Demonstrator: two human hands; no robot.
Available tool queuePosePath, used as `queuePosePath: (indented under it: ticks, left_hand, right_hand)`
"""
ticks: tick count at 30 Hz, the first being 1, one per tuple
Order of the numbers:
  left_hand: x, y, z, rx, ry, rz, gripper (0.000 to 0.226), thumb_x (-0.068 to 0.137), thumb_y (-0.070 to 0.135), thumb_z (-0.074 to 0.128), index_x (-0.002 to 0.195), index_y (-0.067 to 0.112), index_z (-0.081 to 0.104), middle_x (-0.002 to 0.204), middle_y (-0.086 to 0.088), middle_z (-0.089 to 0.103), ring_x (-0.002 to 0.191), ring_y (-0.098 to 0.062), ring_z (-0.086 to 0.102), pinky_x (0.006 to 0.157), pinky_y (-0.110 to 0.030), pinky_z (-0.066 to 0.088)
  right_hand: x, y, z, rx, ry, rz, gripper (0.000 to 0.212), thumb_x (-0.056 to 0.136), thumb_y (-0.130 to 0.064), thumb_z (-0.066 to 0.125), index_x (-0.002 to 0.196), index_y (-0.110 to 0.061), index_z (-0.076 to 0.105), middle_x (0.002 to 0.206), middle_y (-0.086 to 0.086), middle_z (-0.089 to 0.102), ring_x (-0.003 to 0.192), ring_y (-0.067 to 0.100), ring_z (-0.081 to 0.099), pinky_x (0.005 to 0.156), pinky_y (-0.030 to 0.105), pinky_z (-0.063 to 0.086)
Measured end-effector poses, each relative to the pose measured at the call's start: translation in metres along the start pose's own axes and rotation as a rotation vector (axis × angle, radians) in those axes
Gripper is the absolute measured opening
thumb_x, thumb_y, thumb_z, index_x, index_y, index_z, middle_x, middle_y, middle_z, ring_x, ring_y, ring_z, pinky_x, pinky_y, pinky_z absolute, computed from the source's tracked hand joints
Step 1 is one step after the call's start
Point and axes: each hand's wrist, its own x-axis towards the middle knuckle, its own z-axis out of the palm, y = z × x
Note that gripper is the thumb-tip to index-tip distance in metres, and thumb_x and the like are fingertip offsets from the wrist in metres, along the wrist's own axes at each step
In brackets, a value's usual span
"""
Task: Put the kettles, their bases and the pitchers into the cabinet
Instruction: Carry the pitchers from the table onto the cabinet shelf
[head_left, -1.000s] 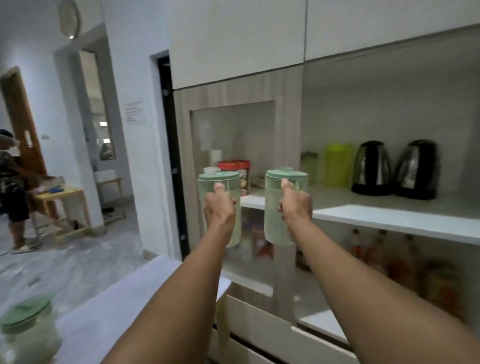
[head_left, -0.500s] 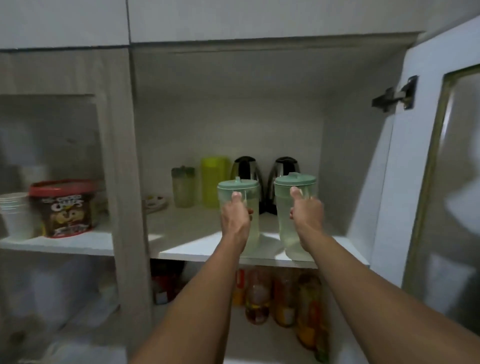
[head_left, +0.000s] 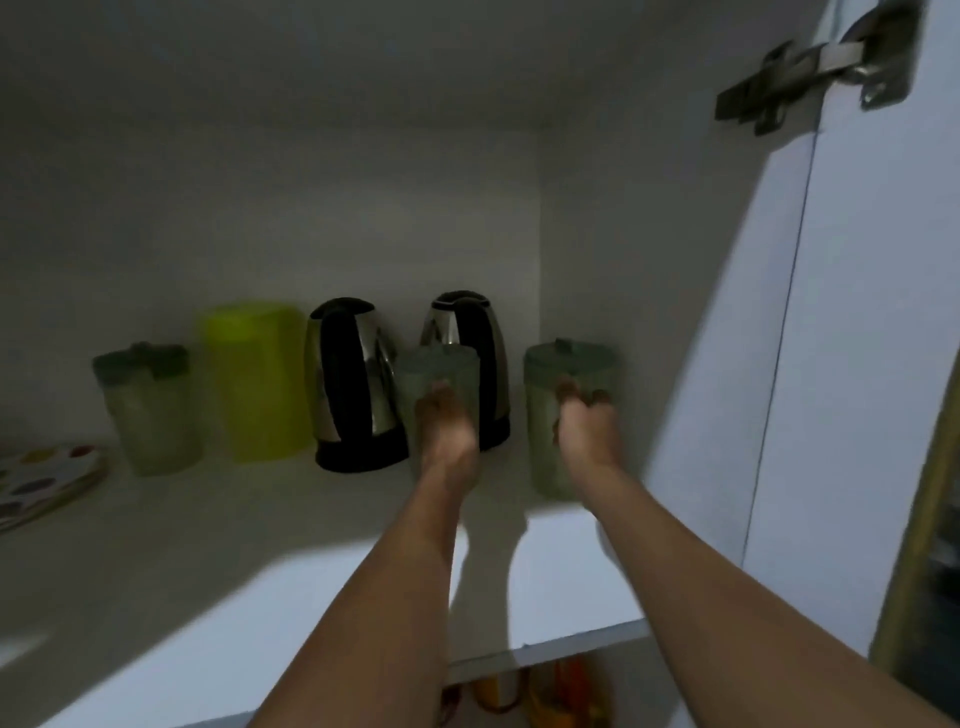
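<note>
Both my arms reach deep into the dim cabinet over its white shelf (head_left: 311, 597). My left hand (head_left: 447, 426) grips a pale green lidded pitcher (head_left: 439, 366) in front of the right steel kettle (head_left: 475, 332). My right hand (head_left: 584, 426) grips a second green pitcher (head_left: 569, 374) near the cabinet's right wall, its bottom at the shelf. A second steel kettle (head_left: 353, 384) stands on its black base to the left. Further left stand a yellow-green pitcher (head_left: 257, 379) and a small green-lidded pitcher (head_left: 148, 408).
A plate with coloured dots (head_left: 47, 478) lies at the shelf's left edge. The open cabinet door (head_left: 857, 364) with its metal hinge (head_left: 810, 67) stands on the right. Bottles (head_left: 519, 686) show on the shelf below.
I have leaned in and pushed both pitchers from the shelf's front edge to the back of the cabinet, beside the kettles. The view is darker and closer.
</note>
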Motion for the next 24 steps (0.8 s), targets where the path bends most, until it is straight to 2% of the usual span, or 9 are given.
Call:
queuePosePath:
  ticks: [2, 5, 8, 11, 13, 18, 21, 22, 24]
  left_hand:
    - [0.028, -0.009, 0.013, -0.032, 0.017, 0.032, 0.062, 0.099, 0.043, 0.03, 0.121, -0.01, 0.054, 0.126, -0.036, 0.056, 0.112, -0.048, 0.059, 0.1, -0.057, 0.046]
    - [0.063, -0.025, 0.025, -0.075, 0.01, 0.089, 0.066, 0.091, 0.047, 0.033, 0.109, -0.014, 0.053, 0.118, -0.042, 0.055, 0.105, -0.053, 0.059, 0.097, -0.065, 0.044]
    - [0.077, -0.016, 0.027, -0.07, -0.049, 0.082, 0.052, 0.102, 0.033, 0.033, 0.1, -0.011, 0.059, 0.109, -0.038, 0.061, 0.1, -0.045, 0.062, 0.098, -0.059, 0.046]
    - [0.089, -0.01, 0.031, -0.058, -0.044, 0.047, 0.054, 0.105, 0.031, 0.031, 0.121, -0.015, 0.054, 0.123, -0.037, 0.057, 0.112, -0.046, 0.059, 0.101, -0.053, 0.045]
    - [0.094, -0.01, 0.035, -0.038, -0.055, 0.034, 0.054, 0.105, 0.033, 0.03, 0.125, -0.011, 0.053, 0.126, -0.036, 0.057, 0.114, -0.045, 0.058, 0.102, -0.051, 0.045]
    - [0.098, -0.013, 0.034, -0.043, -0.118, -0.02, 0.056, 0.103, 0.041, 0.032, 0.127, -0.003, 0.057, 0.128, -0.028, 0.06, 0.116, -0.041, 0.059, 0.104, -0.052, 0.045]
    - [0.091, -0.019, 0.023, -0.078, -0.155, -0.068, 0.067, 0.093, 0.059, 0.04, 0.134, 0.008, 0.056, 0.138, -0.012, 0.057, 0.125, -0.03, 0.055, 0.112, -0.048, 0.038]
    - [0.083, -0.016, 0.016, -0.1, -0.159, -0.09, 0.072, 0.088, 0.063, 0.044, 0.136, 0.011, 0.055, 0.14, -0.007, 0.055, 0.128, -0.027, 0.052, 0.114, -0.045, 0.036]
    - [0.069, -0.013, 0.003, -0.104, -0.141, -0.056, 0.068, 0.09, 0.059, 0.049, 0.139, 0.011, 0.051, 0.145, -0.009, 0.05, 0.133, -0.027, 0.048, 0.115, -0.043, 0.034]
  right_hand:
    - [0.018, 0.003, 0.017, -0.012, 0.012, 0.002, 0.057, 0.067, -0.066, 0.05, 0.096, -0.016, 0.052, 0.09, 0.013, 0.058, 0.083, 0.027, 0.056, 0.087, 0.048, 0.051]
    - [0.039, 0.004, 0.034, -0.002, 0.023, 0.011, 0.058, 0.067, -0.064, 0.048, 0.099, -0.016, 0.052, 0.093, 0.012, 0.057, 0.086, 0.027, 0.057, 0.091, 0.049, 0.051]
    - [0.051, 0.005, 0.047, 0.031, 0.03, -0.011, 0.053, 0.068, -0.059, 0.051, 0.098, -0.016, 0.052, 0.094, 0.013, 0.057, 0.088, 0.029, 0.058, 0.091, 0.05, 0.051]
    - [0.058, 0.007, 0.055, 0.053, 0.045, -0.036, 0.053, 0.067, -0.06, 0.053, 0.097, -0.016, 0.053, 0.093, 0.012, 0.057, 0.085, 0.026, 0.056, 0.09, 0.05, 0.051]
    - [0.063, 0.007, 0.058, 0.045, 0.051, -0.043, 0.055, 0.067, -0.059, 0.053, 0.099, -0.013, 0.055, 0.094, 0.013, 0.058, 0.087, 0.027, 0.058, 0.092, 0.049, 0.05]
    - [0.064, 0.009, 0.055, -0.012, -0.02, 0.012, 0.083, 0.05, -0.081, 0.051, 0.105, -0.02, 0.053, 0.1, 0.007, 0.058, 0.09, 0.025, 0.057, 0.094, 0.047, 0.051]
    - [0.06, 0.009, 0.044, -0.101, -0.065, 0.033, 0.109, 0.044, -0.087, 0.055, 0.12, -0.009, 0.059, 0.118, 0.014, 0.067, 0.105, 0.034, 0.066, 0.096, 0.044, 0.052]
    - [0.055, 0.007, 0.041, -0.124, -0.07, 0.051, 0.111, 0.047, -0.086, 0.06, 0.125, -0.007, 0.057, 0.124, 0.016, 0.066, 0.11, 0.034, 0.065, 0.098, 0.044, 0.052]
    - [0.047, 0.004, 0.034, -0.177, -0.072, 0.07, 0.1, 0.066, -0.075, 0.068, 0.132, -0.003, 0.045, 0.132, 0.019, 0.059, 0.118, 0.034, 0.06, 0.101, 0.041, 0.048]
